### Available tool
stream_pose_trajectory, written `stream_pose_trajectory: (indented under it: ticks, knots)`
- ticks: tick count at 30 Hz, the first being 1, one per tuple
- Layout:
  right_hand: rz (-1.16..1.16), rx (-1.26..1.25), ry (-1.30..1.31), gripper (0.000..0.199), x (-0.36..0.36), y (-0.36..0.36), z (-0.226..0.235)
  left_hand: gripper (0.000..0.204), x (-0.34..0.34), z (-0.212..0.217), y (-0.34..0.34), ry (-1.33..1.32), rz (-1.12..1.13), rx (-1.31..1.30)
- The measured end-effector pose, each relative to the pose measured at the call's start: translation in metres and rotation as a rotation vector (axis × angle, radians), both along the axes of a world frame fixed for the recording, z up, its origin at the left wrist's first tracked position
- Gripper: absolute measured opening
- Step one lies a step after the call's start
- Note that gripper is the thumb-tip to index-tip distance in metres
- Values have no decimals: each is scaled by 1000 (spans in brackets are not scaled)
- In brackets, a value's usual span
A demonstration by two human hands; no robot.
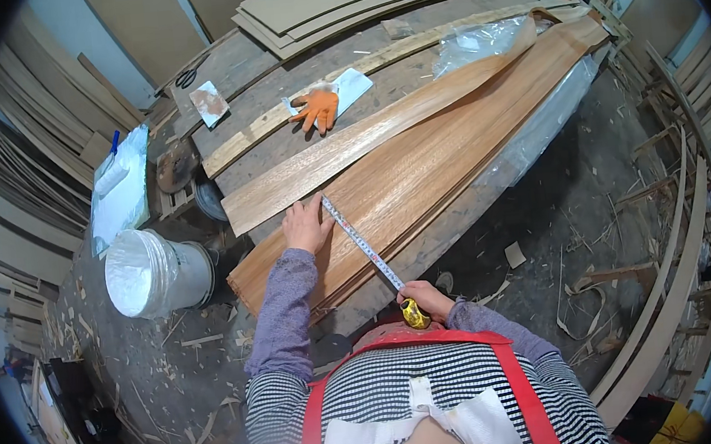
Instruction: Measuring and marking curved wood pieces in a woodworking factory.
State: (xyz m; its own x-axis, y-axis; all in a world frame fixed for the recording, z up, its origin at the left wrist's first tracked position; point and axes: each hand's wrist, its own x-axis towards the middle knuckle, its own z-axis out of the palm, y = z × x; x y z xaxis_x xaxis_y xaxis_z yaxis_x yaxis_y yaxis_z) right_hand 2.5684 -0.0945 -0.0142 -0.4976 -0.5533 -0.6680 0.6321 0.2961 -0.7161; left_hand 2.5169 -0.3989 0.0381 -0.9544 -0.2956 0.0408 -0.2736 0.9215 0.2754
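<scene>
A stack of long brown wood veneer sheets (420, 186) lies slantwise across the workbench. My left hand (305, 227) rests on the stack, fingers spread and lying on the wood, beside the free end of a pulled-out tape blade (367, 249). Whether a fingertip presses on that end is hard to make out. The blade runs across the sheets toward me. At the near edge, my right hand (431, 300) is closed around the yellow and black tape measure (416, 314). A separate veneer strip (300, 180) lies along the stack's far side.
An orange glove (316, 108) and a long wooden batten (257, 133) lie beyond the veneer. Large flat boards (351, 0) are stacked at the back. A white bucket (159, 273) stands left. Plastic film (539, 131) sticks out beneath the sheets. Wood scraps litter the floor.
</scene>
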Motion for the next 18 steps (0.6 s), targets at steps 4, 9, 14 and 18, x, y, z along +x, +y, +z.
stream_pose_trajectory:
  ticks: [4, 9, 14, 18]
  knots:
    - [-4, -16, 7, 19, -2, 0, 1, 61, 0, -8, 1, 73, 8, 24]
    - [14, -91, 89, 19, -8, 2, 8, 63, -15, -9, -30, -15, -123, 260]
    - [-115, -147, 164, 22, -14, 4, 16, 68, -20, -6, -64, -49, -28, 408]
    - [-225, -178, 204, 23, -23, 16, 11, 63, 6, -21, -58, -185, -237, 399]
